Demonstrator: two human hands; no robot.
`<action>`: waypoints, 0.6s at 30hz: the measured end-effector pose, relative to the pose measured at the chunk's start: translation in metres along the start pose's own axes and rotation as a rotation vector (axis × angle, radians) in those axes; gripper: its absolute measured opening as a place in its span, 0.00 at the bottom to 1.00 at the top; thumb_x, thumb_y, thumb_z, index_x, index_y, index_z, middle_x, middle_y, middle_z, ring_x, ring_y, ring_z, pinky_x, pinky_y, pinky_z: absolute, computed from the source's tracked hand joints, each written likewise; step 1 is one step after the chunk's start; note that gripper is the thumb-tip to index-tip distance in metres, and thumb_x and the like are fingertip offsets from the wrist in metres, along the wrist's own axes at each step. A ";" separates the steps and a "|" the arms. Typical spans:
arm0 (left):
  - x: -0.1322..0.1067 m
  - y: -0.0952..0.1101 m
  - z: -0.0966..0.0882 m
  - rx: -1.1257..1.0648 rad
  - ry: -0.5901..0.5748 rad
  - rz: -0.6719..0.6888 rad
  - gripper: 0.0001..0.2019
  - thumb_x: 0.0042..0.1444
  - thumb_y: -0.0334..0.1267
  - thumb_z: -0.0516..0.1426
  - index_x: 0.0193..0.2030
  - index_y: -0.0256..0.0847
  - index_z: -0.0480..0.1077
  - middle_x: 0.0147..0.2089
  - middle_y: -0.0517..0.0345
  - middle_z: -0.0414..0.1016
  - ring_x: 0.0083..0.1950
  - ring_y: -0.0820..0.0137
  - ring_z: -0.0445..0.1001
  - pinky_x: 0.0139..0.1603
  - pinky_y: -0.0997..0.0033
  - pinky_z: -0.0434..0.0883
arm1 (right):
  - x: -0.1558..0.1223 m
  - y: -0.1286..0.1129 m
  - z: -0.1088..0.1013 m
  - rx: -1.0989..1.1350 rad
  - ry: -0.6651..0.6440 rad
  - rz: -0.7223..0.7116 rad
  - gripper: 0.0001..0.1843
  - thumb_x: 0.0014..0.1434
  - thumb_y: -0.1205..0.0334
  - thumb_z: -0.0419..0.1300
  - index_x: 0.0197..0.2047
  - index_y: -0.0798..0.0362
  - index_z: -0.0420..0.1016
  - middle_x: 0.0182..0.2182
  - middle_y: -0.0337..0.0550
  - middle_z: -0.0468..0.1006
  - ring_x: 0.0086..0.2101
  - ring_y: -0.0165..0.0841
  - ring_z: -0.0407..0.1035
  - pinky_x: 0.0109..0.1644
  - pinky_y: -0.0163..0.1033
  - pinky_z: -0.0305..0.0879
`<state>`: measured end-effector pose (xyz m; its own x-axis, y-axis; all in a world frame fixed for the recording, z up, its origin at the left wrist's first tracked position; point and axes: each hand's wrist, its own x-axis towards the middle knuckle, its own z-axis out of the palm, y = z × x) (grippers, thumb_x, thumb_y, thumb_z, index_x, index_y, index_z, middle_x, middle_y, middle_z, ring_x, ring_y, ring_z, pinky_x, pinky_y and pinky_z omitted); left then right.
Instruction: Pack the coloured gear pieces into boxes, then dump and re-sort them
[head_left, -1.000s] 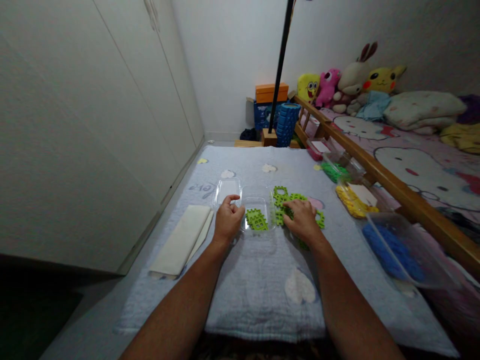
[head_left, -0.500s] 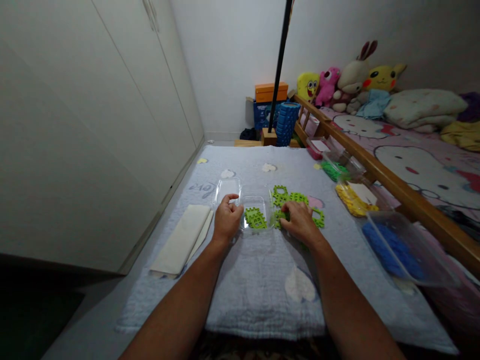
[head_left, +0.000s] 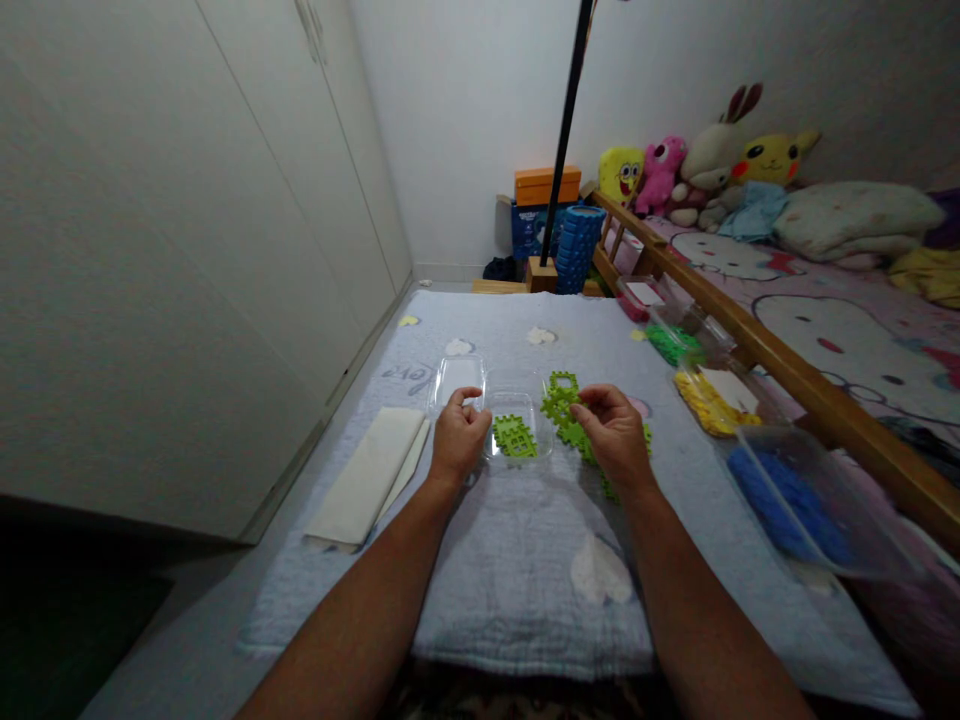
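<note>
As the left hand [head_left: 459, 437] curls by a clear box [head_left: 527, 406], green pieces [head_left: 559, 404] lie beside and under the right hand's [head_left: 619, 442] bent fingers, both grasps unclear.

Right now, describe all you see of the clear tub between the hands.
The tub is see-through, seemingly plastic, with rounded corners. It stands upright and open on the cloth, green pieces lying inside. The left hand is at its left edge, seemingly touching; the right hand is apart from it.

L hand [head_left: 459, 440] @ tub [head_left: 545, 440], R [head_left: 616, 435] nr pcs [head_left: 571, 432]
</note>
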<state>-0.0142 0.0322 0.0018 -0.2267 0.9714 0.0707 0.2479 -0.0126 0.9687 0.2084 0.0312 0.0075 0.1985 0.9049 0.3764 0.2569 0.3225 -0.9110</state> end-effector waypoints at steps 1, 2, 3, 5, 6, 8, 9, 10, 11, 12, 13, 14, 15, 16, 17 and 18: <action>0.000 0.000 0.000 0.002 0.000 0.003 0.16 0.50 0.39 0.57 0.47 0.41 0.70 0.19 0.73 0.57 0.21 0.74 0.57 0.27 0.76 0.55 | -0.003 -0.002 0.005 0.002 -0.038 -0.008 0.10 0.53 0.56 0.65 0.38 0.48 0.74 0.33 0.40 0.77 0.35 0.35 0.71 0.43 0.41 0.68; -0.001 0.000 0.000 0.002 0.000 0.003 0.16 0.49 0.39 0.57 0.46 0.41 0.70 0.19 0.73 0.57 0.21 0.74 0.58 0.27 0.76 0.55 | -0.007 -0.004 0.010 -0.012 -0.077 -0.021 0.09 0.54 0.56 0.65 0.38 0.48 0.74 0.33 0.40 0.77 0.35 0.35 0.71 0.43 0.42 0.68; -0.001 0.001 0.000 -0.001 0.002 0.002 0.16 0.49 0.39 0.57 0.46 0.41 0.70 0.19 0.73 0.57 0.21 0.74 0.58 0.27 0.76 0.55 | -0.010 -0.006 0.014 -0.036 -0.118 -0.039 0.08 0.55 0.57 0.64 0.37 0.48 0.75 0.32 0.39 0.78 0.35 0.36 0.71 0.44 0.42 0.68; -0.002 0.003 0.000 -0.010 0.001 0.001 0.16 0.49 0.39 0.57 0.46 0.41 0.70 0.19 0.73 0.57 0.21 0.74 0.58 0.27 0.76 0.56 | -0.016 -0.010 0.020 -0.099 -0.190 -0.084 0.05 0.56 0.58 0.64 0.36 0.48 0.76 0.32 0.39 0.78 0.35 0.36 0.71 0.45 0.43 0.67; -0.002 0.004 0.000 -0.012 0.001 0.000 0.16 0.49 0.39 0.57 0.46 0.41 0.70 0.19 0.73 0.57 0.21 0.74 0.58 0.27 0.75 0.56 | -0.017 -0.011 0.022 -0.135 -0.212 -0.107 0.05 0.57 0.58 0.64 0.36 0.48 0.77 0.33 0.40 0.79 0.36 0.37 0.71 0.46 0.45 0.66; -0.003 0.005 0.000 -0.010 -0.002 0.003 0.16 0.49 0.39 0.57 0.46 0.40 0.70 0.18 0.73 0.56 0.21 0.74 0.58 0.27 0.75 0.56 | -0.019 -0.012 0.023 -0.209 -0.236 -0.147 0.04 0.58 0.59 0.64 0.36 0.47 0.79 0.34 0.41 0.80 0.38 0.38 0.72 0.50 0.47 0.64; -0.003 0.005 0.000 -0.008 -0.003 0.004 0.16 0.49 0.39 0.57 0.46 0.40 0.70 0.18 0.74 0.56 0.21 0.74 0.58 0.27 0.75 0.56 | -0.019 -0.011 0.023 -0.243 -0.242 -0.158 0.04 0.58 0.59 0.64 0.37 0.47 0.80 0.35 0.42 0.81 0.39 0.39 0.72 0.51 0.48 0.63; -0.003 0.005 0.000 -0.008 -0.003 0.006 0.16 0.50 0.39 0.57 0.46 0.40 0.70 0.18 0.74 0.57 0.21 0.74 0.58 0.27 0.75 0.56 | -0.019 -0.010 0.022 -0.274 -0.249 -0.164 0.04 0.58 0.60 0.64 0.38 0.46 0.80 0.35 0.42 0.81 0.40 0.40 0.71 0.52 0.49 0.62; -0.003 0.005 0.000 -0.009 -0.002 0.009 0.16 0.50 0.39 0.57 0.46 0.40 0.70 0.19 0.73 0.57 0.21 0.74 0.58 0.27 0.75 0.56 | -0.019 -0.009 0.022 -0.307 -0.262 -0.168 0.05 0.59 0.60 0.64 0.38 0.46 0.81 0.35 0.42 0.81 0.40 0.40 0.71 0.53 0.50 0.61; -0.002 0.004 0.000 -0.009 -0.003 0.012 0.16 0.50 0.39 0.57 0.46 0.40 0.70 0.19 0.73 0.57 0.21 0.74 0.58 0.27 0.75 0.56 | -0.019 -0.007 0.022 -0.344 -0.276 -0.174 0.05 0.60 0.61 0.64 0.38 0.46 0.81 0.36 0.42 0.81 0.41 0.40 0.71 0.55 0.51 0.60; -0.002 0.003 0.000 -0.009 -0.004 0.012 0.16 0.50 0.39 0.57 0.47 0.40 0.70 0.19 0.73 0.57 0.21 0.74 0.58 0.27 0.75 0.56 | -0.020 -0.006 0.022 -0.387 -0.284 -0.183 0.05 0.60 0.61 0.63 0.38 0.46 0.82 0.37 0.42 0.81 0.43 0.41 0.70 0.56 0.52 0.58; -0.002 0.003 0.001 -0.009 -0.005 0.011 0.16 0.50 0.39 0.57 0.47 0.40 0.70 0.19 0.73 0.57 0.21 0.74 0.58 0.27 0.75 0.56 | -0.020 -0.005 0.023 -0.434 -0.281 -0.197 0.05 0.60 0.62 0.63 0.37 0.46 0.82 0.39 0.43 0.81 0.45 0.42 0.69 0.57 0.53 0.57; -0.002 0.002 0.001 -0.009 -0.007 0.009 0.16 0.50 0.39 0.58 0.47 0.40 0.70 0.19 0.73 0.57 0.21 0.74 0.58 0.27 0.75 0.56 | -0.019 -0.004 0.023 -0.482 -0.263 -0.213 0.05 0.60 0.62 0.64 0.37 0.46 0.82 0.42 0.44 0.80 0.48 0.43 0.68 0.58 0.53 0.55; -0.002 0.001 0.001 -0.008 -0.010 0.007 0.16 0.50 0.39 0.58 0.47 0.40 0.70 0.19 0.73 0.57 0.21 0.74 0.58 0.27 0.75 0.56 | -0.019 -0.003 0.023 -0.525 -0.232 -0.229 0.05 0.60 0.62 0.64 0.37 0.46 0.83 0.45 0.45 0.79 0.50 0.44 0.66 0.58 0.54 0.54; -0.002 0.001 0.001 -0.008 -0.011 0.005 0.16 0.50 0.39 0.58 0.47 0.40 0.70 0.19 0.73 0.58 0.21 0.74 0.58 0.27 0.75 0.56 | -0.018 -0.002 0.022 -0.559 -0.189 -0.243 0.05 0.59 0.62 0.64 0.38 0.46 0.83 0.47 0.46 0.78 0.51 0.45 0.65 0.58 0.54 0.54; -0.001 0.000 0.000 -0.007 -0.012 0.006 0.16 0.50 0.39 0.58 0.47 0.40 0.70 0.19 0.73 0.58 0.21 0.74 0.58 0.27 0.75 0.56 | -0.016 -0.001 0.020 -0.584 -0.143 -0.254 0.06 0.59 0.62 0.64 0.39 0.46 0.83 0.49 0.47 0.77 0.52 0.45 0.64 0.58 0.53 0.54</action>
<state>-0.0133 0.0309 0.0020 -0.2138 0.9741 0.0732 0.2425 -0.0197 0.9700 0.1864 0.0223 -0.0013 -0.0534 0.8616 0.5048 0.7587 0.3637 -0.5405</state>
